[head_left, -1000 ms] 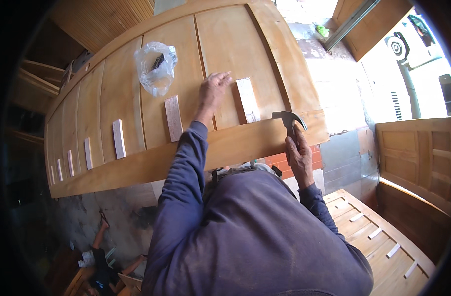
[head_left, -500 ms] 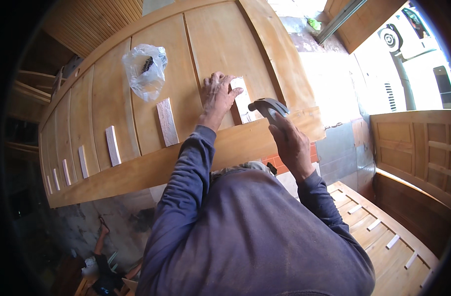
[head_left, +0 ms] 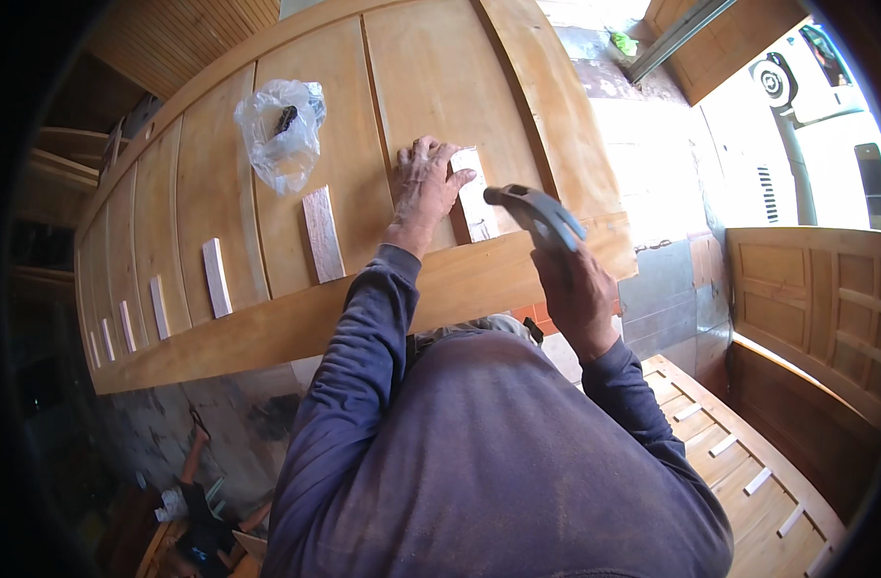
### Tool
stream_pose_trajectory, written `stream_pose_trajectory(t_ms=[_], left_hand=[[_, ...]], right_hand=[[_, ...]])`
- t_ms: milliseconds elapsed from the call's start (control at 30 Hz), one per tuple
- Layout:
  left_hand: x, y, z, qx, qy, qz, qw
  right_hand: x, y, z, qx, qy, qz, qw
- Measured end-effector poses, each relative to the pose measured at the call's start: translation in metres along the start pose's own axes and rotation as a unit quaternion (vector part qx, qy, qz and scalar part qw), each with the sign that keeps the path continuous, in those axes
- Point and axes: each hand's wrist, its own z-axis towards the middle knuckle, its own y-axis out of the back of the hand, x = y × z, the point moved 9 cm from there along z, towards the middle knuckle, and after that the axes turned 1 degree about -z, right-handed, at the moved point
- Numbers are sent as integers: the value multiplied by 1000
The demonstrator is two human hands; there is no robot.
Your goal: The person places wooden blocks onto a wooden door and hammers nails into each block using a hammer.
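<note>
A claw hammer (head_left: 539,212) is gripped in my right hand (head_left: 580,299), its head raised near the right side of a pale wooden strip (head_left: 476,207). That strip lies on a large panelled wooden door (head_left: 431,72), its near end at the door's edge rail. My left hand (head_left: 424,193) rests on the panel to the left of the strip, fingers spread, with the thumb touching the strip. Whether anything small is under the left fingertips is hidden. Another pale strip (head_left: 323,234) sits further left, with several more in a row along the same rail.
A clear plastic bag (head_left: 281,135) with something dark inside lies on the door. Behind my right arm is another door panel (head_left: 758,501) with pale strips. Panelled doors (head_left: 806,299) stand at the right. A person (head_left: 204,530) is on the floor at lower left.
The hammer has tilted and its head has turned slightly, with my right hand rotating with it. My left hand stays in place by the strip. The view has shifted a little.
</note>
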Motion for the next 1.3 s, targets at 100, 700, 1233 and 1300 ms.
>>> stream_pose_trajectory(t_ms=[100,700,1233,1300], left_hand=[[-5,2,0,-3,-9,-4,1000],[-8,1,4,-9,-18,4,1000],[1,3,-3,-3,-11,8,1000],[-3,5,-2,-12,-18,1,1000]], right_hand=[[2,6,-3,-48,-16,39,998],[-32,-44,-28,107,-32,0,994],[4,1,4,-29,-10,12,999],[5,4,-5,-62,21,51,997]])
